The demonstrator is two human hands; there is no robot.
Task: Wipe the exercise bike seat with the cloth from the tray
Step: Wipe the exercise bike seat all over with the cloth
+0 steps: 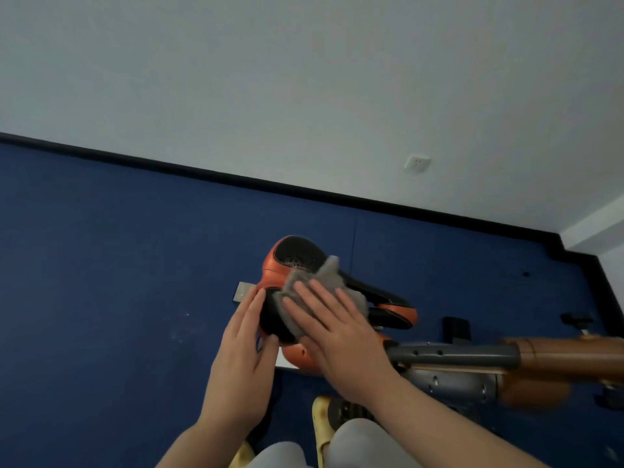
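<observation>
The exercise bike seat (297,256) is orange with black padded panels and sits just below the middle of the view, its nose pointing right. A grey fluffy cloth (326,276) lies across the seat's top. My right hand (337,332) presses flat on the cloth with its fingers spread. My left hand (243,349) grips the seat's rear left edge, fingers on the side and thumb against the black pad. The tray is not in view.
The bike's grey post (456,354) and orange-brown frame (557,366) run off to the right. Blue floor (118,265) spreads to the left, bounded by a black skirting and a white wall with a socket (418,162). My knees and yellow slippers (322,420) are below.
</observation>
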